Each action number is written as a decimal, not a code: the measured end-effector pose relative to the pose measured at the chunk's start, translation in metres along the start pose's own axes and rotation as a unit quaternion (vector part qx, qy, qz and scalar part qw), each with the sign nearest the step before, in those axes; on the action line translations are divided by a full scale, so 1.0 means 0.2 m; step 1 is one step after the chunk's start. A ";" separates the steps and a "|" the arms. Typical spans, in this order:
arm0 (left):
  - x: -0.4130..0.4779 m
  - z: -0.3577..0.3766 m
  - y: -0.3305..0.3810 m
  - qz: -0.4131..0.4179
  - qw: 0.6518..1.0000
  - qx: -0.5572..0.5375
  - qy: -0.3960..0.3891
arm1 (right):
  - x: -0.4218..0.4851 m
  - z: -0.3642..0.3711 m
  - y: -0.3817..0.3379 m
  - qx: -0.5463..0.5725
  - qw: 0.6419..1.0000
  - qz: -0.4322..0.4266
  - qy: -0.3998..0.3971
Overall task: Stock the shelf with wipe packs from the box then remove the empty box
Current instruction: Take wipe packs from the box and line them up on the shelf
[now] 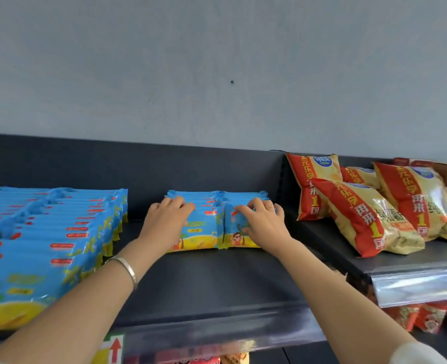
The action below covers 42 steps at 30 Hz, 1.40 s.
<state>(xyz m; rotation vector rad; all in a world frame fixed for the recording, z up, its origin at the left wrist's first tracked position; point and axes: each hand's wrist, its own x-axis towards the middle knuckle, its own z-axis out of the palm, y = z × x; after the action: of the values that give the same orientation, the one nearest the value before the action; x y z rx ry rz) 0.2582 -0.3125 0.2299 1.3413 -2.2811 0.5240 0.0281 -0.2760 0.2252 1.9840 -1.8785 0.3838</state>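
Two short rows of blue and yellow wipe packs stand on edge at the back middle of the dark shelf (217, 279). My left hand (166, 222) rests over the front pack of the left row (198, 235), fingers curled over its top edge. My right hand (261, 222) grips the top of the front pack of the right row (234, 239). A long, full block of the same wipe packs (46, 240) fills the shelf's left side. No box is in view.
Red and yellow snack bags (361, 214) lie on the neighbouring shelf to the right, past a dark divider (282, 185). A clear price rail (217, 334) runs along the shelf front. More goods show on the shelf below. A grey wall rises behind.
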 end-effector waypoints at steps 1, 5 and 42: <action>0.00 0.01 0.01 -0.001 1.000 0.012 -0.004 | -0.01 0.01 0.00 -0.001 1.000 0.001 0.015; -0.02 0.03 0.02 -0.010 0.999 0.011 -0.035 | -0.03 0.06 -0.01 0.004 0.998 0.001 0.060; -0.58 -0.17 1.34 0.304 0.939 -0.150 0.049 | -1.54 -0.16 0.44 0.074 0.977 0.097 0.177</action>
<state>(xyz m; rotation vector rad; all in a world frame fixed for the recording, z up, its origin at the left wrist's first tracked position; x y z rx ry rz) 0.0781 -0.0887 0.1684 0.4386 -2.5436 0.3913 -0.0791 0.0098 0.1249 1.6825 -1.8554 0.8933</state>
